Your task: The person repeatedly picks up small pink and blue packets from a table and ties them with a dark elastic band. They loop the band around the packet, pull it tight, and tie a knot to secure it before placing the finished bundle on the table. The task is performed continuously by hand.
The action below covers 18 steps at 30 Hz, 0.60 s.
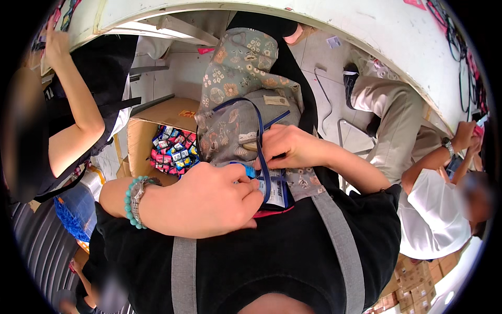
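My left hand [208, 196], with a watch and turquoise beads at the wrist, curls over the edge of small printed pieces [274, 194] in blue, white, black and pink at my lap. Its fingertips are partly hidden. Just above and to the right, my right hand [292, 147] pinches a navy strap [263, 168], which loops up over the apron and down across the printed pieces. A flowered apron [235, 74] with grey shoulder straps covers my lap. Left of it, an open cardboard box [139, 151] holds many small bundled pieces [174, 151] in pink, blue and white.
A white table [353, 23] curves around in front, with dark cords [455, 47] on its right part. A co-worker's arm [78, 98] is at left; a person in a white shirt [427, 216] sits at right. Metal stool legs [347, 129] stand near my right side.
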Motion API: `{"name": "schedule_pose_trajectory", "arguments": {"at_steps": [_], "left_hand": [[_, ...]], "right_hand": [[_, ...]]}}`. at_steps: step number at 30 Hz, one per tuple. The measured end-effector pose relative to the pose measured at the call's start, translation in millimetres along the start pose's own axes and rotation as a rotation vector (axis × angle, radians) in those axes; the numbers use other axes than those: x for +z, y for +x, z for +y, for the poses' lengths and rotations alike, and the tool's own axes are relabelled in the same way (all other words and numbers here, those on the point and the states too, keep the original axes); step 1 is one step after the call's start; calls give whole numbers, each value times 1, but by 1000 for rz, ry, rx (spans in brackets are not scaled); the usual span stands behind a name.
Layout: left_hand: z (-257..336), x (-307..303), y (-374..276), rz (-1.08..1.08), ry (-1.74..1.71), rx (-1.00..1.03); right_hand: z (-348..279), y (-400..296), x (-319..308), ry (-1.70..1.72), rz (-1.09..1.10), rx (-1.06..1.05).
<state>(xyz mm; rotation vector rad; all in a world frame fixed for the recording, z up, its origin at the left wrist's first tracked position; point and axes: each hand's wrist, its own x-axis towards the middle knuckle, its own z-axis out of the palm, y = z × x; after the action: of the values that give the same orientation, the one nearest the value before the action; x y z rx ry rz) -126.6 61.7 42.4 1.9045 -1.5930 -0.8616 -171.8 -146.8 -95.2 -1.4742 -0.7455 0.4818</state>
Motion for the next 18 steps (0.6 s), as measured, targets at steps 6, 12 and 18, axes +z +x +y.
{"name": "schedule_pose_trajectory", "arguments": {"at_steps": [6, 12, 18], "left_hand": [[-2, 2, -2, -9, 107, -70], [-65, -20, -6, 184, -283, -140], [-111, -64, 30, 985, -711, -309]], "right_hand": [[-1, -1, 5, 15, 29, 95], [-1, 3, -15, 238, 136, 277], [-58, 58, -101, 243, 685, 362]]}}
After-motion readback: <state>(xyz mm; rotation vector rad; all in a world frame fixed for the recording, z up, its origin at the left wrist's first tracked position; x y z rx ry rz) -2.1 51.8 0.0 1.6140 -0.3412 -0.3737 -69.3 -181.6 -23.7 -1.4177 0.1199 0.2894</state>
